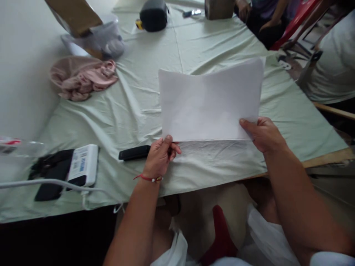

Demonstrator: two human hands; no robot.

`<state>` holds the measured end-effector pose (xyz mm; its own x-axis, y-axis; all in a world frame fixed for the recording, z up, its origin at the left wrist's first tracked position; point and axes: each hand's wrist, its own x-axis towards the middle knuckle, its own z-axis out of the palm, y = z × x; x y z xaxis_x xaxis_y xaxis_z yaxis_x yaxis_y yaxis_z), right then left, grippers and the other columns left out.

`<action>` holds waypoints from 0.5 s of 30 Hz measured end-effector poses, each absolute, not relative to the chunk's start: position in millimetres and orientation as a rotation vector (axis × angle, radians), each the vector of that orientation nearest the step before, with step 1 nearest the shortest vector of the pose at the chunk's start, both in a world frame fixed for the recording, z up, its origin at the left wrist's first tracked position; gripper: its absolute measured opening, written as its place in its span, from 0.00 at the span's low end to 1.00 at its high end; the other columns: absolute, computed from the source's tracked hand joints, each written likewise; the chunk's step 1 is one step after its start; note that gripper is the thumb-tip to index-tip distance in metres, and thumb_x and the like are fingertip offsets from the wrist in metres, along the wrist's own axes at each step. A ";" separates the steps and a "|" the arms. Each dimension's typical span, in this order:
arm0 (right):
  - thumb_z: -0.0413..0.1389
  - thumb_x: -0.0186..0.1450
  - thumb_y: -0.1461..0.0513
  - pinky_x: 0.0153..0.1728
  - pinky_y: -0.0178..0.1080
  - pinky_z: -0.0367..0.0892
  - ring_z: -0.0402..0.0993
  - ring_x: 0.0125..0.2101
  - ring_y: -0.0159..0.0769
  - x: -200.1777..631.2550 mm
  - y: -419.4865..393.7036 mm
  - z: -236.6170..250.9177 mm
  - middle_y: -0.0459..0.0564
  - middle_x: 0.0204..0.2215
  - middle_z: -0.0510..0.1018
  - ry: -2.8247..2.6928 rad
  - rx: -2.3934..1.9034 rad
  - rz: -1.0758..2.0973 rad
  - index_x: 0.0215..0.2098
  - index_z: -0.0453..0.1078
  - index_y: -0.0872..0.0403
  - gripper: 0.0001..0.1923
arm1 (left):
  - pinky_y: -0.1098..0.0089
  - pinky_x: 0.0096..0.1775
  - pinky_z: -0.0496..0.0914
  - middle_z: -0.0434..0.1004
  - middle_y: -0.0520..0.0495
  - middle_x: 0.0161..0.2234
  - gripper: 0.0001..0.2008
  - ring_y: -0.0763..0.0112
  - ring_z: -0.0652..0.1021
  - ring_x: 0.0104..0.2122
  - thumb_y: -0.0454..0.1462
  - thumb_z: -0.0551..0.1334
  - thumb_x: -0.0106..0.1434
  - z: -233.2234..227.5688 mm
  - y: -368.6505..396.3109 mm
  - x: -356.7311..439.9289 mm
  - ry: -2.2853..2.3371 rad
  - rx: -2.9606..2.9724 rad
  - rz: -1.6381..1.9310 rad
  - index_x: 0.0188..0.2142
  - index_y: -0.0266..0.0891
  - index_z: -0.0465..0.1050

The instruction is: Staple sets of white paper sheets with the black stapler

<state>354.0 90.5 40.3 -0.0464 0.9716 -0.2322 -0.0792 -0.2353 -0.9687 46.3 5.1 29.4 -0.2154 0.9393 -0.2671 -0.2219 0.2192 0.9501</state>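
The table [138, 114] is cut off at the top of the frame. Mid-frame, the paper [208, 107] looks white and blank, its top edge dipping, its underside hidden. The right hand [267, 135] grips its lower right corner, the left hand [162, 153] its lower left. At lower left, the white device [88, 162] bears blurred, unreadable print.

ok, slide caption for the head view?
Left hand and right hand hold white paper near its lower corners over a pale green tablecloth, crumpled pink cloth off to the left.
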 end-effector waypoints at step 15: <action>0.77 0.51 0.58 0.49 0.50 0.79 0.84 0.43 0.49 372.0 83.3 43.3 0.47 0.38 0.87 -1.382 -1.280 1.266 0.33 0.83 0.45 0.12 | 0.58 0.54 0.77 0.86 0.49 0.36 0.16 0.60 0.84 0.45 0.44 0.80 0.48 19.8 -0.2 31.5 1.439 0.901 1.600 0.34 0.45 0.80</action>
